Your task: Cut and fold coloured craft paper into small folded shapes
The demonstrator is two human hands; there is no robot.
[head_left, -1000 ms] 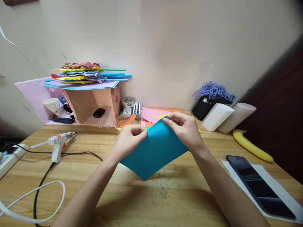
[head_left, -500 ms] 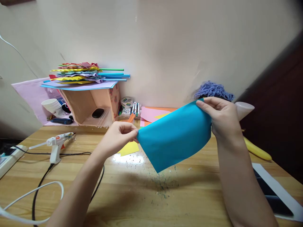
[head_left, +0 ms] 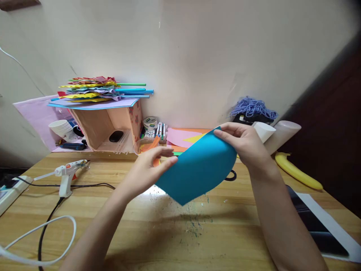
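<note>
A sheet of blue paper (head_left: 197,167) hangs tilted above the wooden table, its right side curving. My right hand (head_left: 242,141) pinches its upper right corner between thumb and fingers. At the sheet's left edge is my left hand (head_left: 150,167), thumb and fingers spread apart. That thumb overlaps the front of the paper, and no pinch on it shows. Part of the left edge is hidden by this hand. Behind the sheet a dark loop (head_left: 231,175), perhaps a scissor handle, peeks out over the table.
A white glue gun (head_left: 67,175) with its cable stands at left, near a power strip (head_left: 14,194). At the back are an open box (head_left: 135,124), markers (head_left: 160,130) and coloured paper (head_left: 180,136). To the right lie blue yarn (head_left: 254,107), white cups (head_left: 284,133) and a yellow banana-shaped object (head_left: 299,173).
My left thumb and fingers have spread from their pinch on the paper's left corner. My right hand has moved left and slightly down with the sheet, uncovering a white cup and the dark loop.
</note>
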